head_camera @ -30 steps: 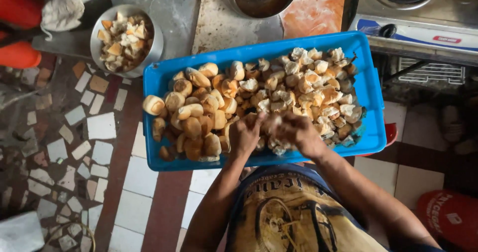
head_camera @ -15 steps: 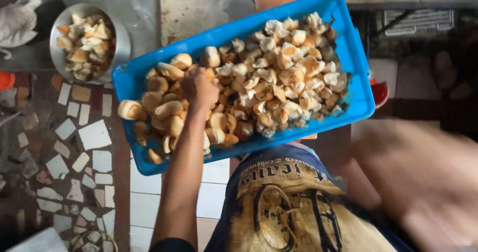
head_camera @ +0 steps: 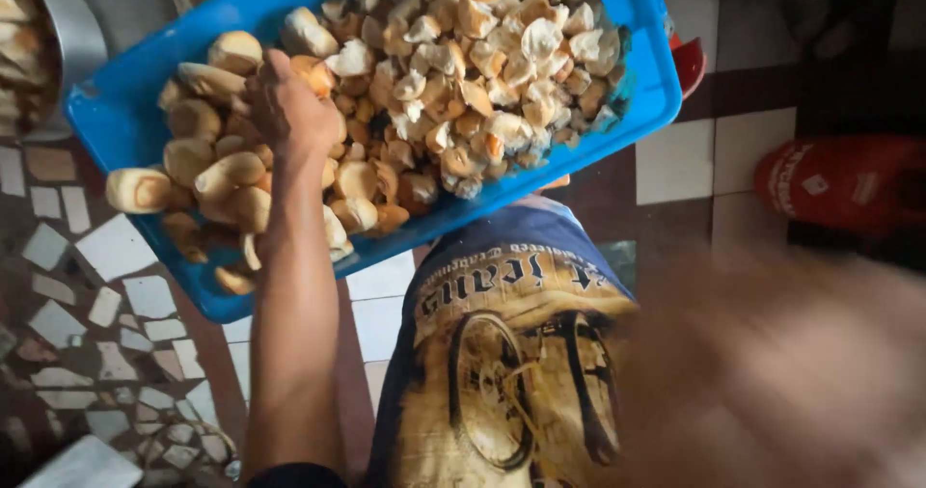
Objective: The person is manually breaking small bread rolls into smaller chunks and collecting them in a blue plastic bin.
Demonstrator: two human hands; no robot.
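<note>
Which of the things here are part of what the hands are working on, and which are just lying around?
In use:
left hand reaching among the whole bread rolls
torn bread pieces
blue tray that holds them
right hand, a blur close to the camera

Lying about:
metal bowl
red object on the tiled floor

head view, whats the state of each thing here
tray: full, tilted in frame
whole rolls: heaped at the tray's left
torn pieces: piled at its right
left hand: down among the rolls
right hand: blurred, close to the camera
metal bowl: holds bread pieces
</note>
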